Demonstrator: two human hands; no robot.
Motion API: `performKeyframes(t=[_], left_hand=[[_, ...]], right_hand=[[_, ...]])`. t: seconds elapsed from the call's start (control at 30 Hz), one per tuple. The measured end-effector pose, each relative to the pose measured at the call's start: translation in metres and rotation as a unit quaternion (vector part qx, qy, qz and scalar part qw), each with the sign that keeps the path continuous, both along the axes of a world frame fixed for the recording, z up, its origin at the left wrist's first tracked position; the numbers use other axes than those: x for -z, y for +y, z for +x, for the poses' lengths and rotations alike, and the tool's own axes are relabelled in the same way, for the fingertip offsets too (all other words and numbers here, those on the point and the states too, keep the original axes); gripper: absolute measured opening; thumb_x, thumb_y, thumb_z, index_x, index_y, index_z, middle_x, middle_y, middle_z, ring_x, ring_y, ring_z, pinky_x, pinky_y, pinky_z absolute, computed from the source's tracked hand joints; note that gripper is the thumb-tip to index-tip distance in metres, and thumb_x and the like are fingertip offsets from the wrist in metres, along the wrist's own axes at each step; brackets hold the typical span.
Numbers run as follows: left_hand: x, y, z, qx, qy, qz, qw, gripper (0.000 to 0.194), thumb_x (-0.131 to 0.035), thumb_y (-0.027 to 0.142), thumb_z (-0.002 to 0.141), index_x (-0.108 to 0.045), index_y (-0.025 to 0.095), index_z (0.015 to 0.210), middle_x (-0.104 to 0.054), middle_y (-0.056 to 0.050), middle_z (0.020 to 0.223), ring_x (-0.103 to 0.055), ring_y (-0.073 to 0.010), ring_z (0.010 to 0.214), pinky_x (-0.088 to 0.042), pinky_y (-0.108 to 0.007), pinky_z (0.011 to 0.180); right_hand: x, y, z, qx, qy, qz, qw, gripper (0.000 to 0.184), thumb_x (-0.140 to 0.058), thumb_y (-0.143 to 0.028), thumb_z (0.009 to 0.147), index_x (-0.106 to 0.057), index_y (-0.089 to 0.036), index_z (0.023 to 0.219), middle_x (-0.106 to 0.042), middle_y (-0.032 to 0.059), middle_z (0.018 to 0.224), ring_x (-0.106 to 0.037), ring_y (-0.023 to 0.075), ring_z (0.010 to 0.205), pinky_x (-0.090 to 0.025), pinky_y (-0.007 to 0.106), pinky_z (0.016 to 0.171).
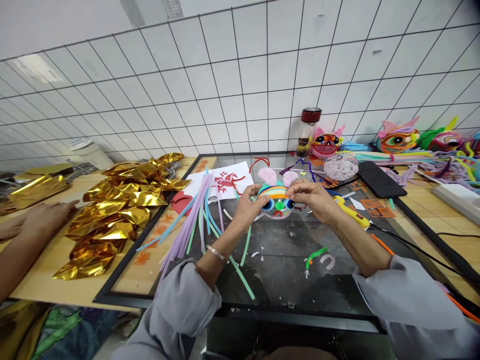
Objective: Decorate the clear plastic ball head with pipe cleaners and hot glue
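Both my hands hold a small pipe-cleaner animal head [276, 199] with striped bands, blue eyes, a green nose and pink fuzzy ears, just above a dark glass work board [285, 260]. My left hand [248, 204] grips its left side with curled fingers; a silver bangle sits on that wrist. My right hand [314, 196] pinches its upper right edge. A bundle of purple, blue and green pipe cleaners [198, 220] lies to the left of my left hand.
A yellow glue gun [350, 211] lies right of my right hand, its cord trailing right. Crumpled gold foil [120, 210] covers the wooden table at left, where another person's hand [45, 216] rests. A jar [307, 131], a phone [380, 179] and finished pipe-cleaner figures [399, 136] stand behind.
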State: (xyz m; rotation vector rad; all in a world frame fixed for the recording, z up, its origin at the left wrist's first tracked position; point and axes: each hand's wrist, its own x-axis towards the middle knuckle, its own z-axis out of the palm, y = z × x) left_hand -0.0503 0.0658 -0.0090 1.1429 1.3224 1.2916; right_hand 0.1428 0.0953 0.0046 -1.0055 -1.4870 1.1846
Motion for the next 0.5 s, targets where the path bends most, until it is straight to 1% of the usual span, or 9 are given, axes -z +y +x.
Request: performKeyframes(t=[0.13, 0.23, 0.33, 0.5], left_hand=[[0.0022, 0.0008, -0.0008, -0.002, -0.005, -0.003, 1.0, 0.046, -0.074, 0.031, 0.064, -0.063, 0.019, 0.106, -0.065, -0.005, 0.104, -0.06, -0.014, 0.079, -0.047, -0.021, 0.063], [0.0036, 0.0016, -0.0014, -0.004, 0.001, 0.002, 1.0, 0.046, -0.074, 0.031, 0.064, -0.062, 0.019, 0.107, -0.065, -0.005, 0.103, -0.06, -0.0145, 0.081, -0.047, -0.022, 0.065], [0.0042, 0.0019, -0.0017, -0.001, 0.013, 0.008, 1.0, 0.044, -0.073, 0.031, 0.065, -0.063, 0.019, 0.106, -0.066, -0.006, 0.104, -0.061, -0.0153, 0.083, -0.049, -0.024, 0.068], [0.0045, 0.0019, -0.0015, -0.003, 0.015, 0.013, 1.0, 0.041, -0.073, 0.029, 0.066, -0.064, 0.02, 0.105, -0.066, -0.005, 0.106, -0.062, -0.0159, 0.086, -0.05, -0.024, 0.071]], right_hand=[[-0.0036, -0.0016, 0.0014, -0.008, -0.02, -0.002, 1.0, 0.01, -0.074, -0.027, 0.057, -0.077, -0.023, 0.065, -0.059, 0.003, 0.081, -0.051, 0.0167, 0.079, -0.043, 0.029, 0.068], [-0.0051, -0.0029, 0.0002, -0.002, -0.016, -0.017, 1.0, 0.014, -0.075, -0.032, 0.057, -0.076, -0.021, 0.064, -0.061, 0.0039, 0.081, -0.053, 0.0174, 0.08, -0.043, 0.029, 0.068], [-0.0031, -0.0025, -0.0011, 0.005, -0.01, -0.021, 1.0, 0.017, -0.078, -0.037, 0.056, -0.075, -0.02, 0.061, -0.061, 0.0043, 0.081, -0.054, 0.0188, 0.083, -0.044, 0.029, 0.069], [0.0031, 0.0002, -0.0008, 0.021, -0.007, 0.001, 1.0, 0.017, -0.082, -0.036, 0.056, -0.075, -0.021, 0.061, -0.061, 0.0048, 0.082, -0.056, 0.0203, 0.088, -0.045, 0.031, 0.074]])
